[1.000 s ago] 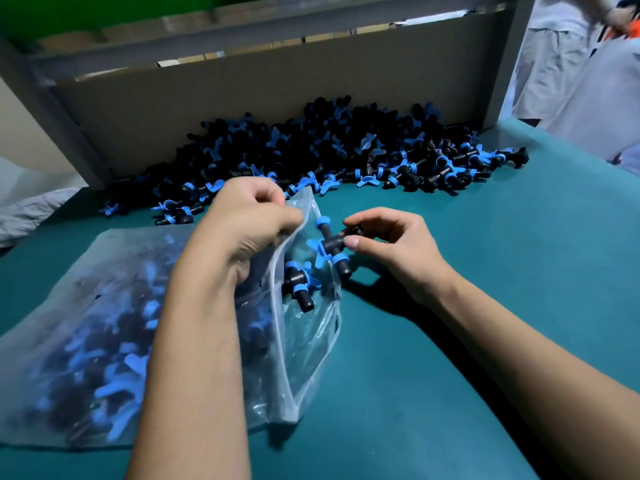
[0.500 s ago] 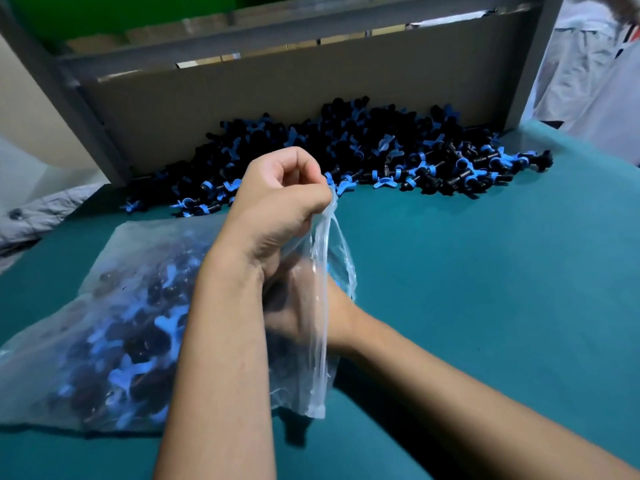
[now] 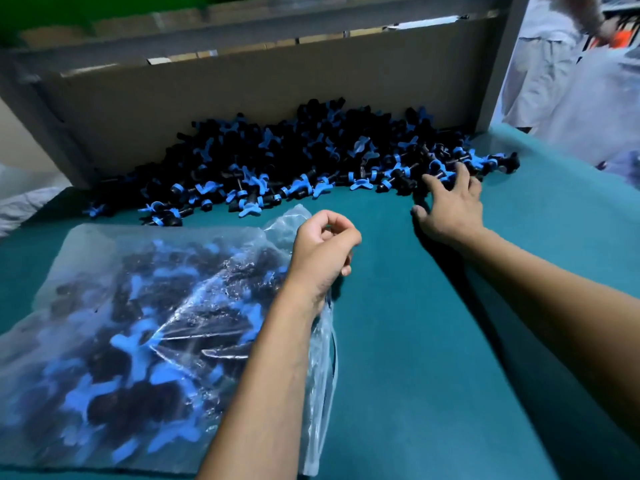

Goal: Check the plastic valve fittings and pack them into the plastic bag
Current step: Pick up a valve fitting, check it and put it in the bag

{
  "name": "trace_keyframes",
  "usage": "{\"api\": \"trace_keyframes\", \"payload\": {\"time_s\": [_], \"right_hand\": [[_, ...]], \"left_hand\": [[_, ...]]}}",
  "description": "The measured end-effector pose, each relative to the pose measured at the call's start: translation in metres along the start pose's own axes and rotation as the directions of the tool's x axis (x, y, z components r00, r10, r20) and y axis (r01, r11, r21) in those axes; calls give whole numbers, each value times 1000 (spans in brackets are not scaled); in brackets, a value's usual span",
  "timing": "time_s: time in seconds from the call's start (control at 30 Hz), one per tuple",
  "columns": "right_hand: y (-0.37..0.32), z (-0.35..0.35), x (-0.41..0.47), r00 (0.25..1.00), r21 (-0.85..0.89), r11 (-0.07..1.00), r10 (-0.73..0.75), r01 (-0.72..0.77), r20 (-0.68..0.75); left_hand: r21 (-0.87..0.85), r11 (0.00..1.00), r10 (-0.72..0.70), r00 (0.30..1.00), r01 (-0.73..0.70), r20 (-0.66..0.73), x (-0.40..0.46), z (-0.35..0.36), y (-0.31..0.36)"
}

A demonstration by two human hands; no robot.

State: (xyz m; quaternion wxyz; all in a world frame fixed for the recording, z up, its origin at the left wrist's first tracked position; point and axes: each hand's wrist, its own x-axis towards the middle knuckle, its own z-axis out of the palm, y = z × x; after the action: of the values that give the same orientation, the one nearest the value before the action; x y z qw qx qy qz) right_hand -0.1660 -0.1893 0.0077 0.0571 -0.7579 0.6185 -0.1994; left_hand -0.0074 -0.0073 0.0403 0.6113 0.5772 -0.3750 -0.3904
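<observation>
Teal felt-like cloth covers the surface [image 3: 433, 341], which runs back to a brown cardboard wall [image 3: 242, 98] held in a grey metal frame [image 3: 502, 60]. Against that wall lies a long heap of small black plastic valve fittings with blue winged handles [image 3: 294, 161], its long axis running left to right, the pieces pointing every way. At near left a clear, crinkled plastic bag [image 3: 104, 258] lies flat, bulging with more of these fittings, blurred behind the film. Its long axis runs from near left to far right, and its open mouth faces right. The left hand [image 3: 323, 251] has its fingers curled, pinching the bag's upper mouth edge and lifting it off the cloth. The right hand [image 3: 450, 206] reaches to the heap's right end, palm down, fingers spread and straight, fingertips touching fittings there. White fabric [image 3: 571, 81] shows at far right, blurred.
</observation>
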Motion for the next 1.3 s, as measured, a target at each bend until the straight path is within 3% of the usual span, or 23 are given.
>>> {"api": "trace_keyframes", "payload": {"time_s": [0.1,0.23,0.37,0.43,0.5,0.57,0.67,0.8,0.9,0.97,1.03,1.1,1.17,1.3], "right_hand": [[10,-6,9,997,-2,999,-33,33,64],[9,-7,-5,990,63,994,-76,84,-120],[4,-11,-24,980,210,973,-59,99,-188],[5,-11,-31,959,212,971,-46,109,-281],[9,-12,-36,943,158,987,27,27,-332],[12,-12,-37,978,77,995,80,-67,-190],[11,-16,-36,999,176,984,-38,38,-5],[-1,-18,-48,982,268,945,-175,189,-74],[-16,-14,-65,972,641,731,-156,232,-174],[-32,-13,-77,996,915,401,-92,48,-12],[-44,-14,-87,966,972,1,-113,-235,233],[-46,-10,-91,909,876,-260,-217,-406,357],[-42,-6,-93,875,820,-329,-308,-467,374],[-46,-4,-91,882,903,-136,-312,-409,353]], "left_hand": [[13,1000,-12,1000,12,-20,3,-4,-4],[27,999,-17,999,19,-47,4,-7,-6],[28,999,-34,998,35,-58,3,-9,-6],[16,999,-38,997,39,-64,4,-9,-7],[14,999,-39,997,40,-66,4,-10,-7],[18,999,-42,997,44,-67,4,-10,-8],[18,999,-44,997,45,-67,5,-10,-8],[5,999,-39,996,39,-85,6,-10,-12],[-1,1000,-21,993,21,-116,8,-11,-13],[-21,999,-30,993,28,-113,9,-13,-14],[-62,996,-71,996,67,-57,9,-13,-15],[-76,991,-108,994,109,20,7,-10,-16],[-92,988,-119,992,122,36,5,-7,-18],[-157,983,-94,996,92,-6,7,-11,-16]]}}
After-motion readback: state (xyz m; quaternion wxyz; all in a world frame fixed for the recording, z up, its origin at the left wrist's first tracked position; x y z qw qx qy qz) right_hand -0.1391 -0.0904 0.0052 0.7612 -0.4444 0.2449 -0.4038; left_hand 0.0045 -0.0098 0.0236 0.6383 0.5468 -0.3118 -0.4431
